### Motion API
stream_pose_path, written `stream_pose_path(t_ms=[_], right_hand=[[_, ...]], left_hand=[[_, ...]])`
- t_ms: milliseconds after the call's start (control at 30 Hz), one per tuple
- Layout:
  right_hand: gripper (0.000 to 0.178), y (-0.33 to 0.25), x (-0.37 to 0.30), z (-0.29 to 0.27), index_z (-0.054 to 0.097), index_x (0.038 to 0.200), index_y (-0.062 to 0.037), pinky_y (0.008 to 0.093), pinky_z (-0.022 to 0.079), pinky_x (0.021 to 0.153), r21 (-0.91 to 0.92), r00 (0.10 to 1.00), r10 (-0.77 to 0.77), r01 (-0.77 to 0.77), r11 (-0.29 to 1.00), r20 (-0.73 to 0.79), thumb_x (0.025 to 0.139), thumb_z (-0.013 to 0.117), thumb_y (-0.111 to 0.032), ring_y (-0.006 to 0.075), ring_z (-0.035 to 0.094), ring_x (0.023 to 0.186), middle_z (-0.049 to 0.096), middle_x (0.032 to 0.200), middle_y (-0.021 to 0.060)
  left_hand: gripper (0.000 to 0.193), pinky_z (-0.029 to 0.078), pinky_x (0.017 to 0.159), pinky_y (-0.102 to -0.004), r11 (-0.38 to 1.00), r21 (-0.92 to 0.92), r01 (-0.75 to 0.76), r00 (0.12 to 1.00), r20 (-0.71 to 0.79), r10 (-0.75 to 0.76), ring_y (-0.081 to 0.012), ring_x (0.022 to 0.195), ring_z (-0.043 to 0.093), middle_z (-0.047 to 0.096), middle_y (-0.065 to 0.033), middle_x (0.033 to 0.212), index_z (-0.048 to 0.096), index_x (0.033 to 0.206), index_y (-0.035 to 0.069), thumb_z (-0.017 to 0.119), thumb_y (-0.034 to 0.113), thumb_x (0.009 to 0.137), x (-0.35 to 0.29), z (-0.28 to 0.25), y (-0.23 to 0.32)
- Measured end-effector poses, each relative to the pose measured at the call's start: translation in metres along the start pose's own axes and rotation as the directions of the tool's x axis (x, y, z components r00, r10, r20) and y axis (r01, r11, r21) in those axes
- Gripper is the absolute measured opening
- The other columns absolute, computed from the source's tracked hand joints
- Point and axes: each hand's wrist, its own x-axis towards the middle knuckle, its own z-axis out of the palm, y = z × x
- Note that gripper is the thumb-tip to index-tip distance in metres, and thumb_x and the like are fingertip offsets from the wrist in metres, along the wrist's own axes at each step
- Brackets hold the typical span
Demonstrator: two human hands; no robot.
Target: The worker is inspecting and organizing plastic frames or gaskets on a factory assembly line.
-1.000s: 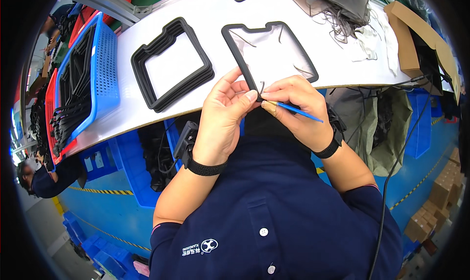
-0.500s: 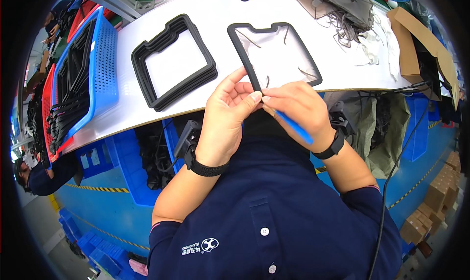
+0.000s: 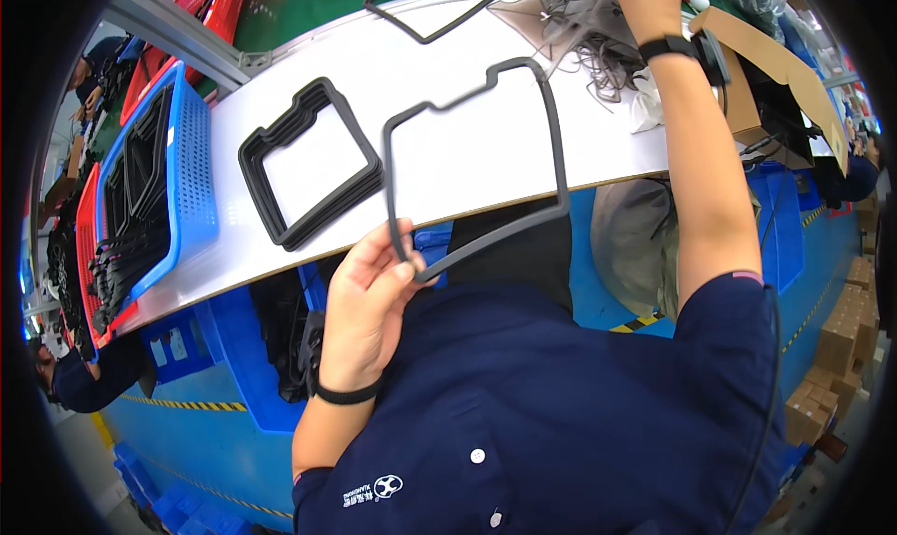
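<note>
Left hand grip: my left hand (image 3: 369, 297) is pinching the near left corner of a thin black rubber gasket (image 3: 558, 142) between thumb and curled fingers (image 3: 404, 271), closed tight on the strip.
Gasket position: the gasket is a rounded rectangular loop, and I am holding it lifted; from my pinch it is spreading up and to the right, with its far side hanging over the white table (image 3: 467, 133) and its near side hanging off the table edge above my dark shirt.
Right hand: my right hand (image 3: 647, 2) is reaching far out, well beyond and to the right of the pinch, at the top rim of the view; I cannot tell whether it is closed on anything.
Near the right hand: a tangle of grey trimmed scraps (image 3: 584, 16) is lying just left of it, and an open cardboard box (image 3: 757, 77) is sitting just right of it.
Left of the pinch: a stack of black gaskets (image 3: 308, 166) is lying on the table, apart from the held one.
Further left: a blue basket (image 3: 192, 185) is holding more black gaskets.
Beyond the held loop: another thin black gasket (image 3: 425, 21) is lying flat on the table.
</note>
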Motion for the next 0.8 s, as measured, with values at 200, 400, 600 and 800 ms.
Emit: stream_pose_path(t_ms=[200,400,600,800], right_hand=[[0.014,0.048,0.012,0.036,0.063,0.094,-0.0026,0.0513,0.05,0.075,-0.049,0.994,0.089,-0.085,0.995,0.065,0.092,0.05,-0.007,0.0427,0.065,0.085,0.066,0.086,0.0259],[0.014,-0.056,0.011,-0.044,0.063,0.098,-0.0031,0.0496,0.051,0.073,0.312,0.982,0.176,-0.187,0.932,0.064,0.092,0.061,-0.016,0.0419,0.066,0.082,0.067,0.085,0.0237],[0.023,-0.098,-0.041,-0.094,0.069,0.115,-0.0081,0.0332,0.054,0.072,0.594,0.775,0.245,-0.611,0.524,0.582,0.096,0.065,-0.021,0.0193,0.071,0.08,0.074,0.088,0.0103],[0.024,-0.089,-0.097,-0.114,0.064,0.107,-0.0037,0.043,0.052,0.071,0.272,0.815,0.254,-0.44,0.856,0.52,0.09,0.071,-0.019,0.0376,0.067,0.084,0.069,0.087,0.0185]], left_hand=[[0.046,0.053,0.081,-0.0275,0.973,0.181,-0.142,0.99,0.013,0.142,-0.0137,0.092,0.061,0.058,-0.0039,0.108,0.055,0.132,-0.003,0.064,-0.001,0.087,-0.021,0.008,0.02],[0.063,0.049,0.097,-0.0296,0.816,0.468,-0.338,0.938,0.24,0.251,-0.0163,0.112,0.055,0.051,-0.0113,0.126,0.036,0.147,-0.008,0.065,0.003,0.093,0.017,0.05,0.032],[0.067,0.037,0.113,-0.042,0.583,0.646,-0.493,0.856,0.481,0.19,-0.0323,0.137,0.042,0.036,-0.0229,0.151,0.029,0.152,-0.004,0.063,0.018,0.098,0.073,0.075,-0.022],[0.063,0.039,0.11,-0.0387,0.404,0.832,-0.38,0.925,0.332,0.185,-0.0309,0.135,0.044,0.037,-0.0244,0.15,0.031,0.15,-0.006,0.061,0.011,0.097,0.066,0.06,-0.037]])
